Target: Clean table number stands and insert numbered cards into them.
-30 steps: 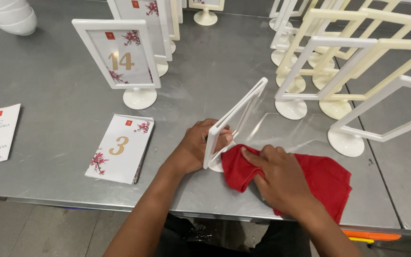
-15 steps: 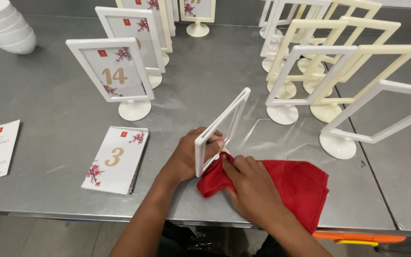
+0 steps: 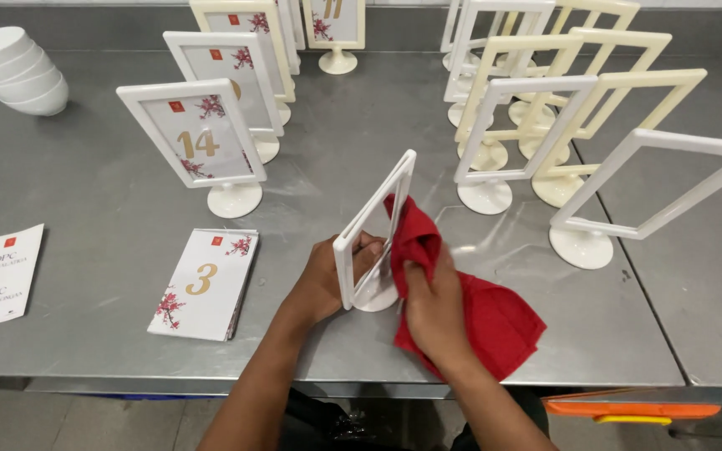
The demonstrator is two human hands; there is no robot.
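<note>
Now stood upright on the counter [image 3: 110, 250]: white frame [image 3: 373, 230], gripped by left hand [image 3: 327, 280] at its lower edge. Red cloth [image 3: 461, 301] pressed against its pane, bunched in right hand [image 3: 436, 309]. Numbered card [image 3: 205, 282] nearby left.

Two bare forearms are seen entering from the bottom edge. No sleeves, gloves, watch, rings or bands are worn on either. Left hand [image 3: 327, 280] and right hand [image 3: 434, 311] are both uncovered to the fingertips; nails are kept short. Dark clothing is glimpsed between the arms at the bottom edge, detail not resolved.
</note>
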